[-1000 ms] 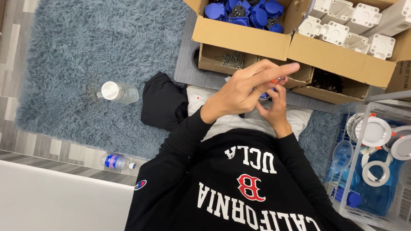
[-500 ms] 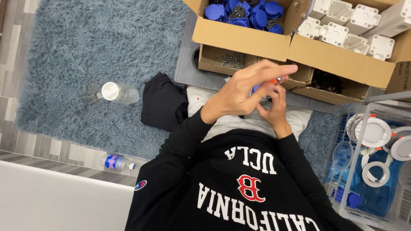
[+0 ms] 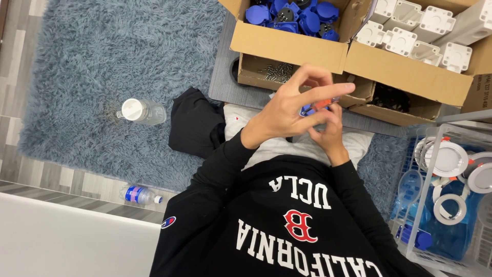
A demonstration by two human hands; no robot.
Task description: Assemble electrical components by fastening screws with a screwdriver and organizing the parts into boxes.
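In the head view, the left hand (image 3: 287,110) and the right hand (image 3: 328,134) meet above the lap, and their fingers (image 3: 328,92) pinch together a small blue part (image 3: 307,109) with an orange piece. The part is mostly hidden, so its shape is probably flat, I cannot tell more. Just beyond it stands a cardboard box (image 3: 287,43) of similar blue parts.

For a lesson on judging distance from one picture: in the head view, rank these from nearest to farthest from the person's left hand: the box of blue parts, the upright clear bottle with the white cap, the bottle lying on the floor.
1. Box of blue parts, just above the left hand.
2. Upright clear bottle, out on the rug.
3. Bottle lying on the floor, past the rug's edge.
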